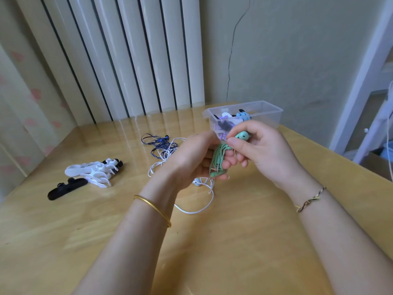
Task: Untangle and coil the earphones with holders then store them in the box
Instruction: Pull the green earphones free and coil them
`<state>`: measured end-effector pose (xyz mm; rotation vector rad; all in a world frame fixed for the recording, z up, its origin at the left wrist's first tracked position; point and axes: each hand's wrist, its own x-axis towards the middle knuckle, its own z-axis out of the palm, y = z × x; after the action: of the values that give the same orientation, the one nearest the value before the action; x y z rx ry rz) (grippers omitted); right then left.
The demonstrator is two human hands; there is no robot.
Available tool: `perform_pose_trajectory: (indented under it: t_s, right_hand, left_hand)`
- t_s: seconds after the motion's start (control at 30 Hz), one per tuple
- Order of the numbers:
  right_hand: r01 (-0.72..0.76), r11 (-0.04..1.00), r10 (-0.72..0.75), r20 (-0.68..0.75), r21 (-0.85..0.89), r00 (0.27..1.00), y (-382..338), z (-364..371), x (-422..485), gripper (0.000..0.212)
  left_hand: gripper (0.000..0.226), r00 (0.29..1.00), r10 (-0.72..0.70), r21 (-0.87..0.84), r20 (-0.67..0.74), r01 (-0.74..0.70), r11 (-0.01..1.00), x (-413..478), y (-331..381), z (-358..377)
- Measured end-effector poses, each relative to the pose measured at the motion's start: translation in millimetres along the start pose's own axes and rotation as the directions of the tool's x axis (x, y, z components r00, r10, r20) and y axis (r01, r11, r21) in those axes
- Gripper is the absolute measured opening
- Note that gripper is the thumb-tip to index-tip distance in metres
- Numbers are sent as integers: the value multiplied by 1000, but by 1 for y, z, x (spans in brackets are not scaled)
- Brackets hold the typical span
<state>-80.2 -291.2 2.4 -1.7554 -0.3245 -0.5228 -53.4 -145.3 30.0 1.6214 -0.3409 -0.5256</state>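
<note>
from my end, on the left of the wooden table (234,252) i see a black holder (67,188) and a pile of white holders (91,170); further right the blue earphones (157,143) and white earphones (191,207) lie tangled together. the left hand (191,158) curls its fingers round the coiled green earphones (218,160), held above the table; the right hand (261,150) pinches the mint holder (243,136) at the coil's top; just behind stands the clear box (265,116), coiled sets inside.
</note>
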Motion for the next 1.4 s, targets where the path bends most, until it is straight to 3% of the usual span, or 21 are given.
perform_pose_trajectory:
  t_s: [0.2,0.33,0.47,0.57,0.73,0.87,1.0,1.1,1.23,1.4]
  right_hand:
    - [-52,990,41,82,130,996,5,1,0,9]
    - [-78,988,50,198,135,979,3,0,-2,9]
    - [-57,996,43,210,63,977,1,2,-3,11]
    - [-91,993,72,238,69,968,0,7,-3,10]
    - [-105,986,69,260,126,963,-5,20,-4,7]
    - [-130,984,92,268,126,959,-8,33,0,9]
    - [-227,924,145,268,307,952,-12,50,7,7]
    - [-172,930,83,270,326,959,-15,69,13,7]
    - [-132,932,35,279,337,960,-18,92,14,10]
    - [-86,956,4,280,280,960,-21,115,19,11]
  left_hand:
    - [30,995,-73,-2,65,74,997,0,0,-4]
    - [32,991,-119,17,66,118,993,-2,1,-8]
    - [35,989,-142,13,34,142,990,-2,2,-11]
    - [41,988,-146,37,-43,147,988,-1,2,-10]
    - [47,970,-37,143,-241,74,987,-1,0,-8]
    - [46,955,-75,84,-286,103,991,-8,1,-14]
    - [43,940,-114,6,-323,122,992,-14,6,-25]
    - [43,932,-92,-33,-350,86,996,-23,6,-42]
    - [48,942,-133,-219,-309,65,974,-41,-3,-61]
    - [42,850,-3,-141,-527,-84,986,-48,-7,-71]
